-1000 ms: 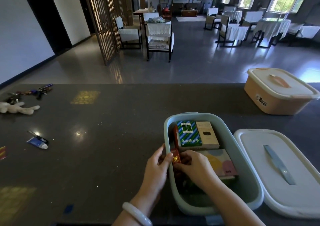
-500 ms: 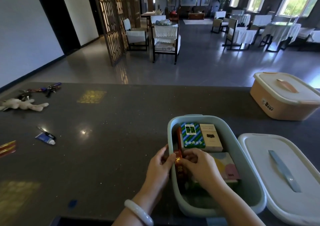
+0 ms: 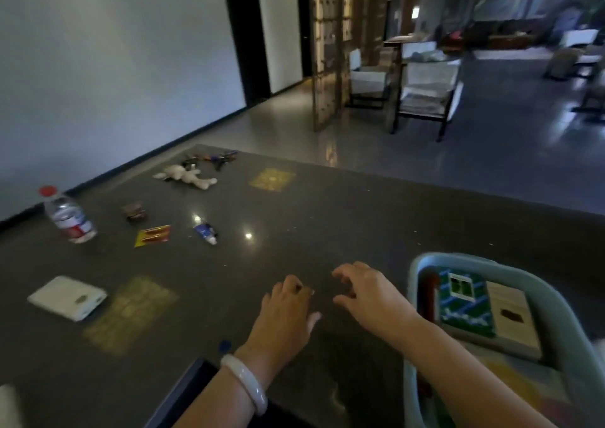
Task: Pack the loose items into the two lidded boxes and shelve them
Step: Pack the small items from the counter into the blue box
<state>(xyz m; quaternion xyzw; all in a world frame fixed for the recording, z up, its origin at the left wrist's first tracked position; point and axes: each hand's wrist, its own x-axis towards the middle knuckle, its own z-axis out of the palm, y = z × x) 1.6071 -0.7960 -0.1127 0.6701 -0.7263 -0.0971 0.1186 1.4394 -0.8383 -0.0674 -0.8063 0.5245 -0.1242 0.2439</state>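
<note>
The blue box [image 3: 423, 263] held a green pack [image 3: 465, 300], a tan pack [image 3: 510, 316] and a red thing [image 3: 429, 291] by its left wall. Just left of the box hung the right hand [image 3: 370, 293], then the left hand [image 3: 284, 309], both empty with fingers loosely bent. Far left of the box lay a tube [image 3: 205, 232], cap end pointing back toward the box, and a yellow packet [image 3: 153, 236].
</note>
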